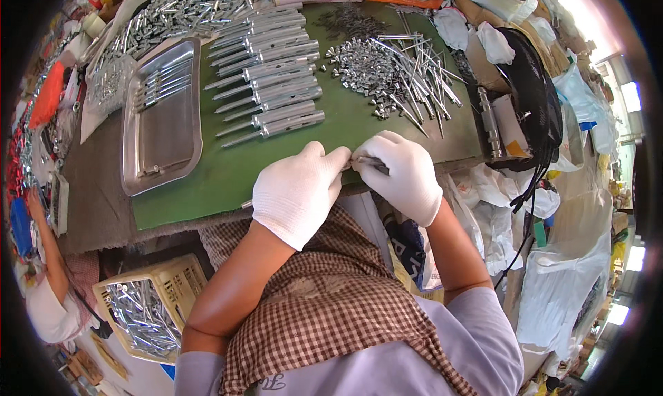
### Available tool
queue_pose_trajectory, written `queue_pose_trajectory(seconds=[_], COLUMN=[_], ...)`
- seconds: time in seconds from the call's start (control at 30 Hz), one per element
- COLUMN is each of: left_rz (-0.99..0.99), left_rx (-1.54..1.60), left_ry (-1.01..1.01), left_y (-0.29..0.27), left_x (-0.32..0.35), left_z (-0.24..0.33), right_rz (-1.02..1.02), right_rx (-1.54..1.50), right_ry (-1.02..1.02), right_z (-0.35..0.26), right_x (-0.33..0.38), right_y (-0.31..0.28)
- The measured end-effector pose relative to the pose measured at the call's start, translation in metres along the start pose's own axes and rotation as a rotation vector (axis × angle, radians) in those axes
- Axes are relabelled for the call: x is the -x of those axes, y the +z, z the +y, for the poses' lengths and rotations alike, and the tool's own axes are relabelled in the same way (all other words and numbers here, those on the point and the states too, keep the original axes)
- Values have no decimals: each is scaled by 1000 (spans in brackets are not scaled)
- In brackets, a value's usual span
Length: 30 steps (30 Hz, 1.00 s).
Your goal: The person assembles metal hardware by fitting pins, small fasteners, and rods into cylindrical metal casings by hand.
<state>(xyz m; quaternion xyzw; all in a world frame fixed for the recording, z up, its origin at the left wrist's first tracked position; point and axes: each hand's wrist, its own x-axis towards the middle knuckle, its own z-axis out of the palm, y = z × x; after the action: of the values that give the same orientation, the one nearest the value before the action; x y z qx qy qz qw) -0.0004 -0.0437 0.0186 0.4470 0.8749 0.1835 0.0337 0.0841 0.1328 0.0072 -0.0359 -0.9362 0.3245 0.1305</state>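
Observation:
Both my hands wear white knit gloves and meet at the near edge of the green work mat [186, 199]. My left hand [297, 189] is closed round a thin metal rod [246, 204], whose end sticks out beyond the palm on the left. Thumb and finger of my right hand [402, 175] pinch a small dark metal piece [373, 162] against the rod's other end; its exact kind is partly hidden. Just beyond my hands lies a row of silver metal cylinders with thin rods [293, 124]. Farther right are a heap of small metal nuts [359, 68] and loose long pins [421, 85].
A steel tray [162, 137] holding several rods stands left of the row. A heap of metal parts [186, 16] lies at the back, with dark small pins [351, 23] nearby. A yellow crate of rods [145, 313] sits lower left. Another person's arm [52, 251] shows far left.

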Motion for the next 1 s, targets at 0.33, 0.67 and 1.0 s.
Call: queue_pose_trajectory(seconds=[0.33, 0.67, 1.0], left_rz=[-16, -122, -101], left_rx=[-21, -51, -336], left_ry=[69, 37, 217], left_y=[1, -5, 0], left_x=[3, -1, -24], left_z=[-5, 0, 16], right_rz=[-112, 324, 428], right_rx=[-61, -1782, -1610], right_ry=[88, 151, 210], right_z=[3, -7, -1], right_x=[-6, -31, -27], right_y=[-5, 30, 35])
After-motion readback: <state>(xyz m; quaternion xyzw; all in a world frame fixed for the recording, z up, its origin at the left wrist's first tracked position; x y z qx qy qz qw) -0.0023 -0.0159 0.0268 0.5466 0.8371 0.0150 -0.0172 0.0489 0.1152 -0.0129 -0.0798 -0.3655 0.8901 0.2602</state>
